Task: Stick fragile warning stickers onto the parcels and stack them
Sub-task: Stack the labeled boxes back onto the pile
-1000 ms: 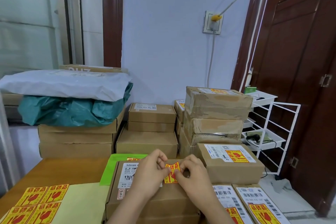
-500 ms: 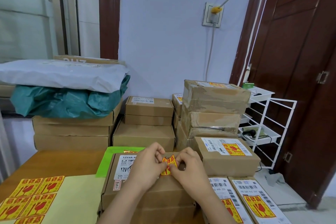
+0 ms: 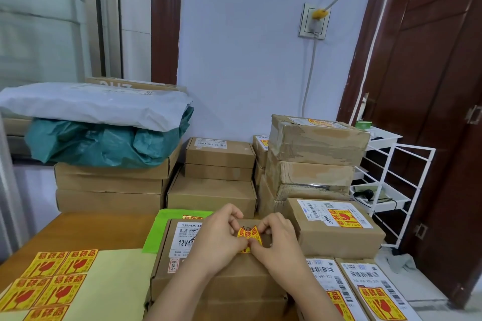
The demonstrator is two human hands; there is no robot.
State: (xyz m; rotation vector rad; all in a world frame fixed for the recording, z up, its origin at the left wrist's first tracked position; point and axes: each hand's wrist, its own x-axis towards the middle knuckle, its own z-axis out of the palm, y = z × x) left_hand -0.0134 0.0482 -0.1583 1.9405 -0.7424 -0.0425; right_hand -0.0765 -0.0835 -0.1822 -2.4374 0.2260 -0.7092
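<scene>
Both hands, left and right, pinch 1 curled yellow fragile sticker just above the brown parcel on the worktop; left of the parcel lies a sticker sheet.

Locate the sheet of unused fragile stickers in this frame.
In the head view, the sticker sheet lies at the lower left on the wooden table, left of the cardboard box that both hands work over.
</scene>
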